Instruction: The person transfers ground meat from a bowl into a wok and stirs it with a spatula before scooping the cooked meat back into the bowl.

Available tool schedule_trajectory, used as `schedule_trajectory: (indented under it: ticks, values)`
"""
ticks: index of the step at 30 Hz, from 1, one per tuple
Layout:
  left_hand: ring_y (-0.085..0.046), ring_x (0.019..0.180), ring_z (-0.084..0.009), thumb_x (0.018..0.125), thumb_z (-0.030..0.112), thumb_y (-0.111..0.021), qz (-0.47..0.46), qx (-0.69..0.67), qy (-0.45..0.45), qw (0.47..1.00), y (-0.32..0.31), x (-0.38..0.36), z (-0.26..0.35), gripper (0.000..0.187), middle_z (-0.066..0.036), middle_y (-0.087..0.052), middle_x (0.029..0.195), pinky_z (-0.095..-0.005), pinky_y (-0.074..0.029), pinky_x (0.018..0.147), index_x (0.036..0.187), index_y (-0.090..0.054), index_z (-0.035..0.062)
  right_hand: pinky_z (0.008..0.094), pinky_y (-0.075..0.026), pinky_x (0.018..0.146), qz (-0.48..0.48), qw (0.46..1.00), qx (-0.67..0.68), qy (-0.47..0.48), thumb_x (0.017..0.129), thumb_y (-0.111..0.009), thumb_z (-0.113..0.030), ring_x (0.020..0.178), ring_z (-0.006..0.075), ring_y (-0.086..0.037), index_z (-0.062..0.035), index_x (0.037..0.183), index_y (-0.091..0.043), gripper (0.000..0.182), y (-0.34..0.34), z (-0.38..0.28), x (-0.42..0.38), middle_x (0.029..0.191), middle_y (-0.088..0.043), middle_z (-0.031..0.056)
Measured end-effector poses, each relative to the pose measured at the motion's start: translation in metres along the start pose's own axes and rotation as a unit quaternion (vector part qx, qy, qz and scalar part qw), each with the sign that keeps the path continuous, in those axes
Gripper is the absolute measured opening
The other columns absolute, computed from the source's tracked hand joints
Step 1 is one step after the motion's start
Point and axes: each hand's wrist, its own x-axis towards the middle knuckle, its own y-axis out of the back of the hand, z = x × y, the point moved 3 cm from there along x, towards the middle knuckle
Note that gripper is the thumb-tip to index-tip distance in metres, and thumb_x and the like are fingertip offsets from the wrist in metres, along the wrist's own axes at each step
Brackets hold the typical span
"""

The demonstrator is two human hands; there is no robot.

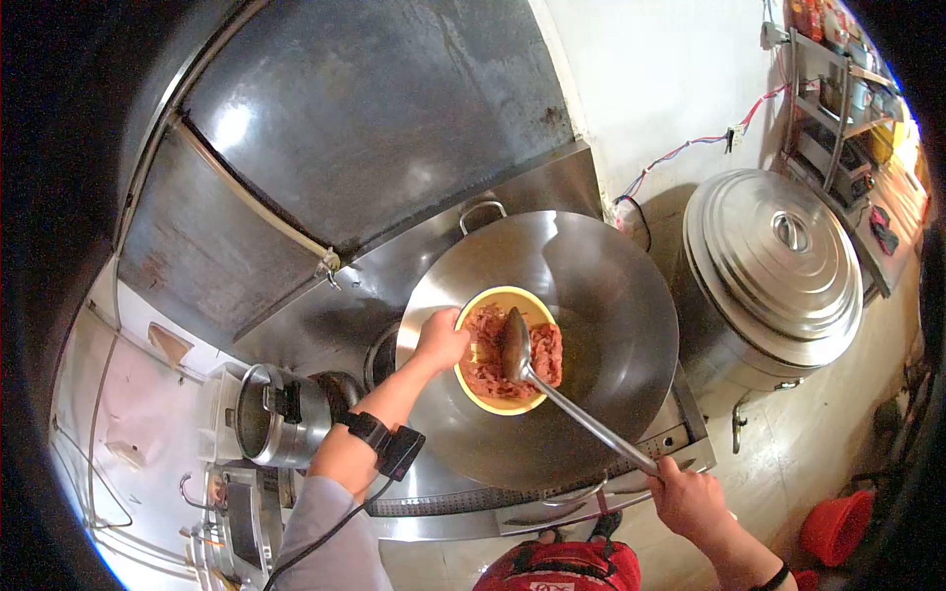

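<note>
My left hand (440,342) grips the left rim of a yellow bowl (506,406), holding it over a large steel wok (611,295). Inside the bowl lie reddish strips of raw-looking meat (483,369). My right hand (685,500) is closed around the handle end of a long metal ladle (591,422), low at the right of the wok. The ladle's head rests in the bowl against the meat. A little shiny liquid, perhaps oil, seems to coat the wok's bottom to the right of the bowl.
A big lidded stockpot (769,266) stands on the floor to the right. At the left are a smaller metal pot (266,414) and a clear plastic container (219,414). A red basin (836,527) sits at lower right; shelves (838,108) line the far right. Wall-mounted tap (328,264) behind.
</note>
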Motion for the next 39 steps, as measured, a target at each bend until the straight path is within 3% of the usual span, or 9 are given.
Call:
schedule_trajectory:
  ticks: [7, 12, 17, 20, 21, 22, 24, 31, 39]
  values:
    - [-0.065, 0.069, -0.0248, 0.074, 0.006, -0.058, 0.001, -0.036, 0.045, 0.998, -0.004, -0.006, -0.004, 0.014, -0.018, -0.066, 0.075, -0.0372, -0.050, 0.067, 0.085, -0.064, 0.0004, 0.0534, -0.050, 0.056, 0.001, 1.000, -0.009, -0.006, 0.091, -0.056, -0.031, 0.056, 0.0415, -0.062, -0.0092, 0.094, -0.047, 0.023, 0.009, 0.013, -0.019, 0.060, -0.061, 0.0169]
    - [-0.058, 0.064, -0.0146, 0.081, 0.009, -0.059, -0.005, -0.105, 0.017, 0.994, -0.001, -0.014, -0.013, 0.010, -0.008, -0.063, 0.071, -0.0321, -0.048, 0.062, 0.084, -0.062, -0.0006, 0.0547, -0.047, 0.063, -0.081, 0.983, 0.159, -0.035, 0.095, -0.051, -0.033, 0.071, 0.0457, -0.061, -0.0056, 0.094, -0.051, 0.027, -0.004, 0.018, -0.026, 0.071, -0.061, 0.0255]
    - [-0.053, 0.064, -0.0081, 0.093, 0.017, -0.060, 0.012, -0.152, 0.013, 0.988, 0.007, -0.028, -0.004, 0.020, -0.001, -0.061, 0.071, -0.0293, -0.044, 0.058, 0.083, -0.060, -0.0008, 0.0272, -0.043, 0.053, -0.155, 0.899, 0.404, -0.065, 0.101, -0.045, -0.033, 0.059, 0.0083, -0.047, -0.0026, 0.104, -0.054, 0.032, -0.016, -0.020, -0.010, 0.066, -0.049, 0.0007]
    - [-0.053, 0.065, -0.0079, 0.094, 0.022, -0.061, 0.022, -0.129, 0.011, 0.991, 0.008, -0.030, -0.008, 0.024, -0.001, -0.061, 0.072, -0.0289, -0.045, 0.059, 0.084, -0.061, 0.0001, 0.0326, -0.045, 0.054, -0.134, 0.910, 0.393, -0.012, 0.101, -0.045, -0.033, 0.057, 0.0158, -0.052, -0.0027, 0.104, -0.055, 0.032, -0.035, -0.030, -0.002, 0.066, -0.054, 0.0064]
    - [-0.054, 0.066, -0.0082, 0.094, 0.021, -0.061, 0.019, -0.139, 0.008, 0.990, 0.009, -0.031, -0.008, 0.024, -0.001, -0.062, 0.072, -0.0295, -0.045, 0.060, 0.085, -0.061, -0.0004, 0.0429, -0.048, 0.056, -0.095, 0.941, 0.323, 0.042, 0.099, -0.045, -0.030, 0.058, 0.0304, -0.060, -0.0030, 0.103, -0.053, 0.029, -0.030, -0.032, 0.001, 0.067, -0.059, 0.0165]
    - [-0.054, 0.066, -0.0085, 0.094, 0.021, -0.061, 0.018, -0.150, 0.006, 0.989, 0.012, -0.032, -0.008, 0.024, -0.002, -0.063, 0.073, -0.0300, -0.046, 0.060, 0.086, -0.062, -0.0009, 0.0429, -0.048, 0.056, -0.097, 0.941, 0.323, 0.045, 0.099, -0.045, -0.030, 0.058, 0.0304, -0.060, -0.0030, 0.103, -0.053, 0.029, -0.024, -0.034, 0.003, 0.067, -0.059, 0.0165]
    - [-0.056, 0.066, -0.0118, 0.093, 0.021, -0.060, 0.022, -0.098, 0.000, 0.995, 0.022, -0.038, 0.007, 0.022, -0.005, -0.064, 0.074, -0.0314, -0.046, 0.061, 0.087, -0.062, -0.0009, 0.0510, -0.052, 0.067, -0.118, 0.980, 0.161, 0.016, 0.098, -0.046, -0.037, 0.074, 0.0456, -0.064, -0.0042, 0.102, -0.049, 0.033, -0.012, -0.033, 0.003, 0.077, -0.065, 0.0248]
    - [-0.066, 0.084, -0.0364, 0.083, 0.012, -0.057, 0.020, 0.074, 0.013, 0.997, 0.009, -0.023, 0.002, 0.015, -0.021, -0.066, 0.087, -0.0442, -0.051, 0.075, 0.091, -0.063, 0.0016, 0.0527, -0.052, 0.054, -0.086, 0.996, -0.006, 0.021, 0.094, -0.051, -0.042, 0.061, 0.0412, -0.065, -0.0093, 0.104, -0.048, 0.035, -0.002, -0.029, -0.002, 0.068, -0.065, 0.0205]
    - [-0.063, 0.096, -0.0402, 0.082, 0.012, -0.057, -0.016, 0.187, 0.015, 0.982, -0.013, -0.003, 0.014, 0.021, -0.022, -0.067, 0.095, -0.0486, -0.050, 0.083, 0.100, -0.066, 0.0070, 0.0488, -0.052, 0.051, 0.040, 0.996, -0.064, 0.045, 0.092, -0.055, -0.036, 0.056, 0.0384, -0.064, -0.0102, 0.095, -0.048, 0.027, -0.004, -0.022, -0.005, 0.061, -0.062, 0.0154]
